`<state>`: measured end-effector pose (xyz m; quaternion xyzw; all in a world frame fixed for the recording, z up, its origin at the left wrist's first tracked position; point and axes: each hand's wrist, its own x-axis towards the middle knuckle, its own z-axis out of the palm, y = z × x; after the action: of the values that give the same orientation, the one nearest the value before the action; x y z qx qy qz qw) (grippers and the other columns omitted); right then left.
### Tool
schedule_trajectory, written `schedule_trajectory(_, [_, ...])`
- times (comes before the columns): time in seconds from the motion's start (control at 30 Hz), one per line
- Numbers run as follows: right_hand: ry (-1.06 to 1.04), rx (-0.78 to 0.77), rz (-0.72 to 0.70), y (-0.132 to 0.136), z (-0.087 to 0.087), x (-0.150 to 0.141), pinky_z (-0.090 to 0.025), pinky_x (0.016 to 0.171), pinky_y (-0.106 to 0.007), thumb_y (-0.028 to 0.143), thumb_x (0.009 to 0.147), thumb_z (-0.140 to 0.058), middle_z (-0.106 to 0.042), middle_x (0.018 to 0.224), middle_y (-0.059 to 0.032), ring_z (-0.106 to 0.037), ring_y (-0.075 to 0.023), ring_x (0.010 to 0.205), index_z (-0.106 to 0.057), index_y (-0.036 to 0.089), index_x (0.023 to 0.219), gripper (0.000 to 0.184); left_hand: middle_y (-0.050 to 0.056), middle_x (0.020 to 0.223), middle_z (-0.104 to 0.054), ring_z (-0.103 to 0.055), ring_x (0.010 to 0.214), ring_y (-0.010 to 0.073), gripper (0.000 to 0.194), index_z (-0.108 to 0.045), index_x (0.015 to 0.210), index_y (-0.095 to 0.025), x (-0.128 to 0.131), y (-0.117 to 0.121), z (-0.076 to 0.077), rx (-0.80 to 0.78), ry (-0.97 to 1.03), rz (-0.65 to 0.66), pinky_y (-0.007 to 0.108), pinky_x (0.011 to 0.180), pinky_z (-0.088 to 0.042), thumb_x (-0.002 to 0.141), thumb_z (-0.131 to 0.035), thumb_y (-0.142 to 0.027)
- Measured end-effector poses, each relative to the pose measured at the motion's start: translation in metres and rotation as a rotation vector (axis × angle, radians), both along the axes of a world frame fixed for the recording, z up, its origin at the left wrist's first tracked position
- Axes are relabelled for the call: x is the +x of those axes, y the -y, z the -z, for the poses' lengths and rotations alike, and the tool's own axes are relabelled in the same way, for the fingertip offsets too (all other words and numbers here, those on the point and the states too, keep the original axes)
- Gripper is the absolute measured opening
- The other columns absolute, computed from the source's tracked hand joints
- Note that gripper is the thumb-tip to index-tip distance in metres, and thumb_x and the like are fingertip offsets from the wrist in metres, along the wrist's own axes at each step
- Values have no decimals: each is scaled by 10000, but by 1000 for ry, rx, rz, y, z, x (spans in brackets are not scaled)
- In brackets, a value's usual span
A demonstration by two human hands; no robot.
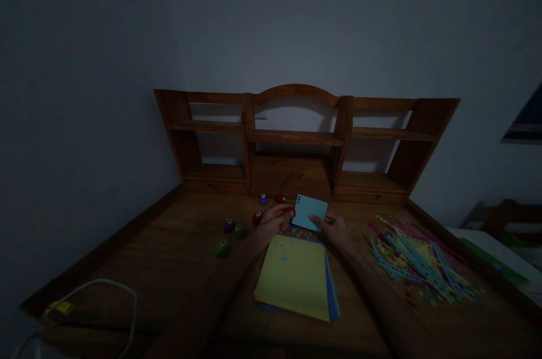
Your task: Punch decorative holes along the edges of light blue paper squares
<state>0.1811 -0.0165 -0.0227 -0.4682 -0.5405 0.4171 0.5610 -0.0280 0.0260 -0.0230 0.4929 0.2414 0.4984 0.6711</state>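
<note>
Your right grip (336, 228) pinches a light blue sheet (310, 209) near its lower right corner in the head view, thumb lying on its face. Your left grip (273, 222) is closed on a small red punch (292, 210) at the sheet's left edge; it's too dark to tell whether the paper sits inside it. Small dark dots mark the sheet's upper left corner. Just below your hands, a yellow paper stack (294, 280) lies on the table (169, 260), with blue and pink sheets poking out beneath and blue paper bits (284, 258) scattered on top. Around your left hand you have more punches in purple, red and green, the lower green punch (223, 248) being nearest you. Over to your right lies a heap of paper strips (417, 260). A wooden shelf unit (295, 136) stands along the back.
</note>
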Motion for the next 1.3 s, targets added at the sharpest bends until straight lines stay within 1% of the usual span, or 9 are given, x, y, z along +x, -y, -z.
schedule_trajectory(0.17, [50,5,-6,-2,4,2,-554,672,-354,495,666,-755,-737,918,-102,-688,-264,775,-730,138,956,461,41,852,-655,-528,591,75,404,-680,991,-170,0,2,-2,-4,-73,-20,192,496,-316,652,-805,-351])
schedule_trajectory(0.33, [71,-10,-24,0,3,0,-544,665,-353,499,684,-739,-739,886,-100,-687,-257,743,-732,142,921,429,45,847,-670,-549,590,90,422,-678,1006,-171,-1,0,-1,13,-139,-52,189,478,-308,654,-798,-370])
schedule_trajectory(0.47, [100,-23,-18,4,-2,-3,-534,647,-333,508,673,-739,-739,884,-98,-681,-250,733,-731,149,879,414,78,919,-695,-609,692,146,455,-678,1026,-167,-2,1,-1,37,-147,-62,208,534,-379,636,-810,-360])
schedule_trajectory(0.6, [153,-35,-42,8,-8,-4,-523,630,-318,527,684,-716,-736,848,-98,-674,-241,713,-722,137,847,423,95,992,-702,-642,793,188,464,-675,1039,-170,-3,2,-1,49,-139,-54,251,647,-453,636,-813,-357])
schedule_trajectory(0.7, [179,-42,-60,10,-9,-4,-523,643,-321,524,695,-704,-733,869,-108,-673,-240,721,-715,115,864,442,84,1005,-703,-646,837,191,468,-675,1044,-175,-3,0,1,49,-144,-54,273,733,-470,632,-818,-347])
schedule_trajectory(0.8, [163,-49,-87,10,-10,-4,-527,664,-335,517,707,-695,-729,907,-114,-672,-241,738,-710,112,909,453,78,994,-703,-642,856,188,450,-678,1031,-171,-3,-3,3,66,-155,-51,275,760,-469,635,-818,-331])
schedule_trajectory(0.97, [197,-15,-89,9,-8,-3,-517,639,-332,523,704,-692,-726,868,-113,-658,-238,714,-716,116,871,441,70,947,-705,-637,835,180,422,-676,1014,-162,-2,-6,6,118,-172,-35,273,757,-462,653,-804,-339])
schedule_trajectory(1.13, [247,-4,-69,7,-4,-1,-500,624,-314,544,699,-686,-720,855,-108,-642,-219,693,-716,106,876,472,79,968,-703,-640,850,189,435,-667,1036,-159,-3,-2,3,130,-187,-11,272,752,-462,668,-791,-354])
schedule_trajectory(1.3, [239,5,-94,10,-10,-3,-485,609,-291,535,711,-672,-715,830,-90,-629,-199,672,-711,112,861,450,87,984,-702,-648,855,203,462,-663,1039,-159,-3,-1,2,104,-208,-12,284,749,-467,654,-795,-378])
